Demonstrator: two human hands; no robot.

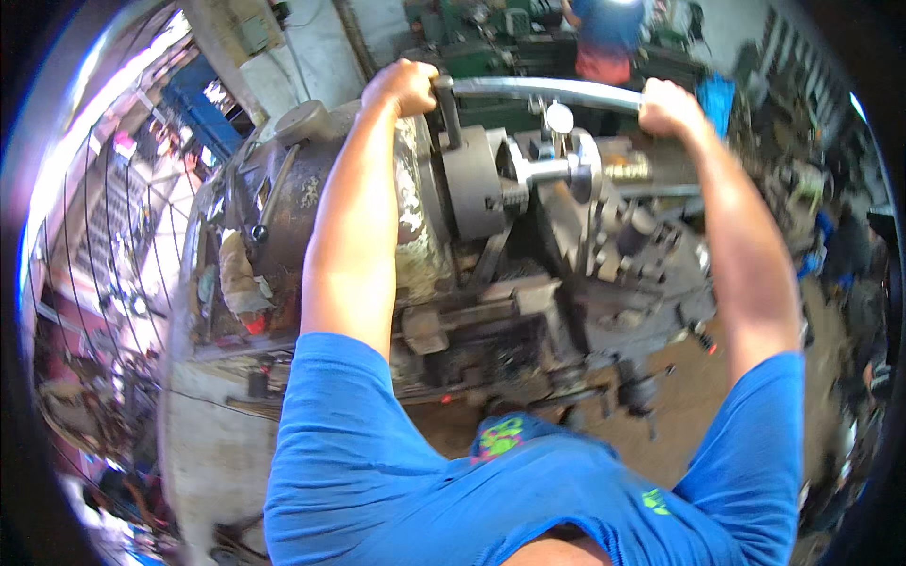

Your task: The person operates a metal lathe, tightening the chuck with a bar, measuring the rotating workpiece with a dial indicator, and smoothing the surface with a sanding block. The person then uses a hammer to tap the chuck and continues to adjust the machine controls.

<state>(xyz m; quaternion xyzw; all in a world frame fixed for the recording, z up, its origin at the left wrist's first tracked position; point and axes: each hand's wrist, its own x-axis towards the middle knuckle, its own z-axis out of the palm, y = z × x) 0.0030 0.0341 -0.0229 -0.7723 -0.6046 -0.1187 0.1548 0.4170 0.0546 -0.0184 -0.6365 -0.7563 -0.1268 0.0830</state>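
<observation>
Both my arms stretch out over a metal lathe. My left hand (404, 88) is closed at the top of a chuck key (450, 118), whose shank stands upright on the grey lathe chuck (474, 184). From there a long, shiny metal pipe (543, 90) reaches across to the right. Around its far end my right hand (670, 108) is wrapped, fingers closed. Below the pipe, the chuck jaws hold a bright metal shaft (549, 168) with a round disc (587, 170). A round white dial gauge (560, 118) stands just above the shaft.
The worn lathe headstock (321, 193) fills the left, with a lever (276, 193) and a wrapped, pale bundle (238, 274) on it. Metal blocks crowd the carriage (651, 255). Another person (609, 38) stands at the back near a blue bag (717, 102).
</observation>
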